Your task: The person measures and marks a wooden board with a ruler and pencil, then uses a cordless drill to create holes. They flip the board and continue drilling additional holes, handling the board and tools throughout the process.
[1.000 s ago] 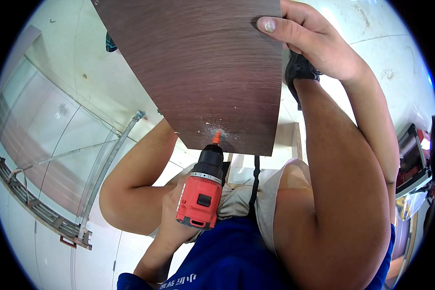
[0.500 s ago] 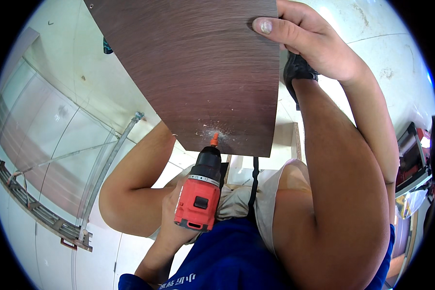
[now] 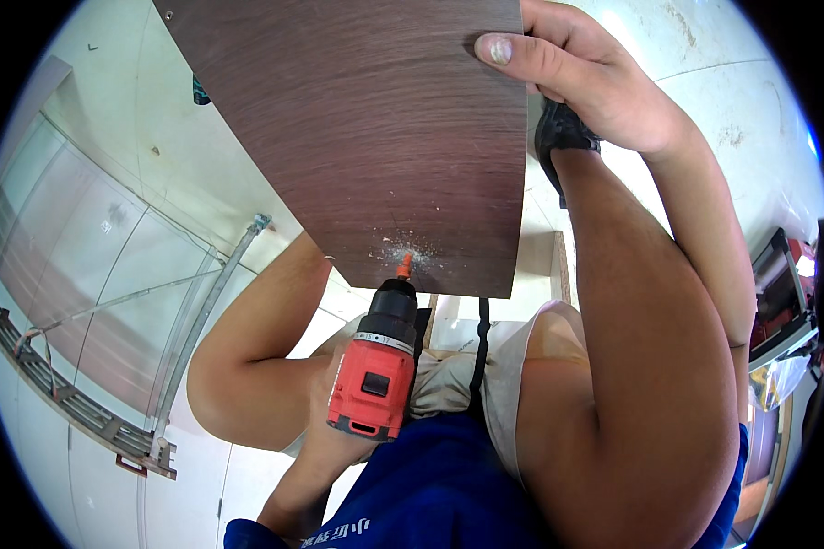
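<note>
At upper centre we see a brown board (image 3: pixel 384 137), right hand (image 3: pixel 595 78) clamping its right edge, left hand (image 3: pixel 332 430) wrapped round a red drill (image 3: pixel 373 382), orange bit (image 3: pixel 405 265) at the dusty near end.

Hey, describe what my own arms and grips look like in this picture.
The left grip and right grip are both ungloved, and no watch or cable shows on either forearm. A blue sleeve shows on the left arm; the right sleeve can't be made out clearly.
</note>
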Demonstrator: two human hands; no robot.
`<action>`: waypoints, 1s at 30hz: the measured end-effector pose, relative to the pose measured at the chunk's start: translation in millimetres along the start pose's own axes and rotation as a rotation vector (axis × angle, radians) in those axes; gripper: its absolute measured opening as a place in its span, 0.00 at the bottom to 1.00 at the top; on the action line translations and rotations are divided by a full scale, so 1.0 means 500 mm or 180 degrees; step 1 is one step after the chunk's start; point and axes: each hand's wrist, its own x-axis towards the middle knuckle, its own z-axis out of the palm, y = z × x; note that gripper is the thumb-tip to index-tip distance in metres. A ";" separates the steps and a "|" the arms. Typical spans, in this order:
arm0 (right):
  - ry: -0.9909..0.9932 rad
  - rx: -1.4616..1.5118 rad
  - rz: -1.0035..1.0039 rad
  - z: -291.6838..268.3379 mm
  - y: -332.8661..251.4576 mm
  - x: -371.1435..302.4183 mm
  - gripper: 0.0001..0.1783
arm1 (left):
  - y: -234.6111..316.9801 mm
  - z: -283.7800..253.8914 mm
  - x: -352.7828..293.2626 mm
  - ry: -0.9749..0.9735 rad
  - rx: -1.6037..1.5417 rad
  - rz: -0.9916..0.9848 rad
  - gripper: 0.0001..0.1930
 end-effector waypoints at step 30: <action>0.0001 -0.0227 -0.0069 -0.007 0.002 0.005 0.17 | -0.008 0.012 -0.043 0.0021 0.1033 0.0371 0.04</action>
